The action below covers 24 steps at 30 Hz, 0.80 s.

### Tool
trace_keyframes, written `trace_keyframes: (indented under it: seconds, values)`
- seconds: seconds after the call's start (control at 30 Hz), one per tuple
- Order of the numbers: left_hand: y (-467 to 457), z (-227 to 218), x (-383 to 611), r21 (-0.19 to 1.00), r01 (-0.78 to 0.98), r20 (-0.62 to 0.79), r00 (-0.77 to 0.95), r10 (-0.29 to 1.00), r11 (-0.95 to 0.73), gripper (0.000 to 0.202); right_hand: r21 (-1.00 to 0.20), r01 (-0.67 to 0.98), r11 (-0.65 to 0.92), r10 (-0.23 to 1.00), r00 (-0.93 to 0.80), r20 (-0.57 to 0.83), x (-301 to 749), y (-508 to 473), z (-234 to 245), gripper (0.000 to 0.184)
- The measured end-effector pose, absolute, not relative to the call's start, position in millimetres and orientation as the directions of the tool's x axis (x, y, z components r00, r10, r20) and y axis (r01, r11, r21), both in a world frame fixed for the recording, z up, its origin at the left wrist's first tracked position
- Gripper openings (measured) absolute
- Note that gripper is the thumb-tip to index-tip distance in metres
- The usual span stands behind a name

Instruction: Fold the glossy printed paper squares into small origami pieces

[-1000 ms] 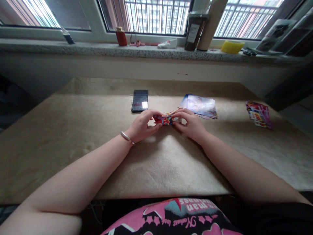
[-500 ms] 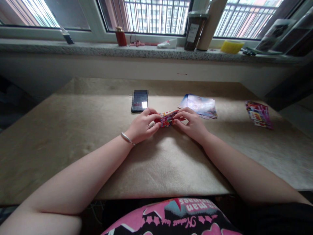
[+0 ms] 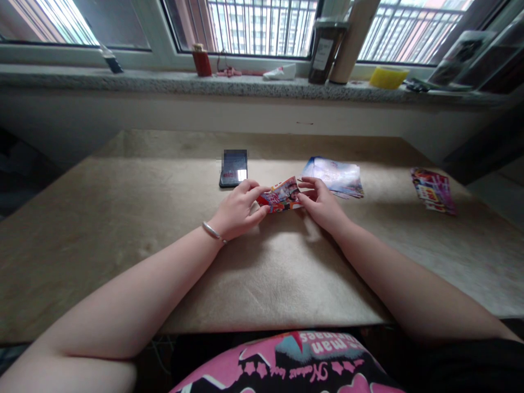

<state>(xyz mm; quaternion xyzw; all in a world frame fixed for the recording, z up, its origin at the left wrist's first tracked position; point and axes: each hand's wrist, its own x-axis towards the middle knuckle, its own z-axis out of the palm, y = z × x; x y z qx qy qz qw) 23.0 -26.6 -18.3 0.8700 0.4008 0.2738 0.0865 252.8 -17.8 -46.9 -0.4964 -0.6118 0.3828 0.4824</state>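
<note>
In the head view, a small creased printed packet (image 3: 282, 195), red with bright pictures, is held just above the table between my hands. My left hand (image 3: 241, 210) pinches its left end between thumb and fingers. At the packet's right edge, my right hand (image 3: 321, 204) grips with the thumb in front, its fingers slightly raised behind. A stack of pale blue and purple printed sheets (image 3: 338, 176) lies just beyond my right hand. Beyond my left hand rests a dark phone (image 3: 234, 169), partly blurred out.
Several similar colourful packets (image 3: 433, 191) lie fanned on the right side of the table (image 3: 123, 218). Along the back, a stone windowsill (image 3: 155, 84) carries a red lighter-like item (image 3: 201, 61), a dark container (image 3: 323, 52), a cardboard tube (image 3: 354, 41) and a yellow roll (image 3: 388, 78).
My right hand has shifted slightly right, and its fingers have spread from the packet's face toward its edge. More of the packet shows, its right part tilted up. My left hand stays put.
</note>
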Motion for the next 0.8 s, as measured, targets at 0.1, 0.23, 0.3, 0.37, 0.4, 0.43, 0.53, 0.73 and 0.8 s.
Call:
trace_keyframes:
  seconds: [0.1,0.23,0.3,0.37,0.4,0.43,0.53,0.73,0.8]
  values:
    - [-25.4,-19.2,22.7,0.324,0.679,0.395,0.536,0.746,-0.659,0.044,-0.962,0.159,0.221,0.975,-0.056,0.215,250.8,-19.4,-44.8,0.048]
    - [-23.5,-22.3,22.8,0.337,0.704,0.381,0.505,0.775,-0.625,0.053,-0.958,0.128,0.258,0.966,-0.047,0.254,248.6,-21.7,-41.9,0.052]
    - [-22.9,-23.1,23.0,0.367,0.703,0.370,0.490,0.789,-0.609,0.054,-0.962,0.115,0.247,0.969,-0.027,0.245,248.4,-22.2,-41.6,0.051]
    - [-22.8,-22.9,23.3,0.389,0.699,0.359,0.486,0.797,-0.601,0.054,-0.971,0.099,0.217,0.976,-0.004,0.218,248.8,-21.9,-42.0,0.047]
    - [-23.0,-22.4,23.4,0.393,0.697,0.355,0.487,0.798,-0.600,0.053,-0.976,0.092,0.198,0.980,0.002,0.199,249.1,-21.5,-42.3,0.044]
    - [-23.2,-21.8,23.6,0.394,0.695,0.352,0.490,0.798,-0.601,0.053,-0.980,0.087,0.177,0.984,0.003,0.178,249.3,-21.0,-42.6,0.040]
    - [-24.2,-20.3,24.1,0.391,0.689,0.353,0.500,0.791,-0.610,0.050,-0.994,0.039,0.099,0.995,-0.032,0.098,249.2,-19.9,-42.8,0.030]
    - [-23.9,-21.4,24.2,0.390,0.684,0.362,0.502,0.785,-0.617,0.045,-0.998,-0.055,-0.005,0.995,-0.104,0.001,247.7,-19.2,-42.5,0.034]
    - [-23.5,-21.9,24.3,0.394,0.679,0.364,0.503,0.784,-0.619,0.044,-1.000,-0.019,0.009,0.994,-0.113,0.011,247.2,-19.1,-42.9,0.033]
